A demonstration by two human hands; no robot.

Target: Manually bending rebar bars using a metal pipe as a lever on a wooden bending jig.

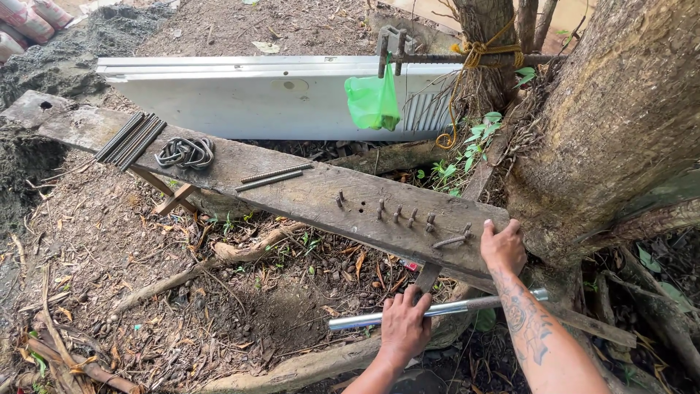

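Observation:
My left hand (pixel 405 324) grips a shiny metal pipe (pixel 350 321) held level below the near edge of a weathered wooden plank (pixel 306 197). Resting on the plank's right end is my right hand (pixel 502 246), its fingers on a short bent steel rod (pixel 450 240) that sits among several upright nails or pegs (pixel 397 213). Two straight rebar pieces (pixel 273 176) lie mid-plank. A pile of bent steel stirrups (pixel 186 152) and a bundle of straight rods (pixel 131 140) lie at the plank's far left.
A large tree trunk (pixel 620 124) stands at the right. A white panel (pixel 255 95) lies on edge behind the plank, with a green plastic bag (pixel 373 101) hanging from a bar tied to a thinner trunk. Dirt, leaves and roots cover the ground.

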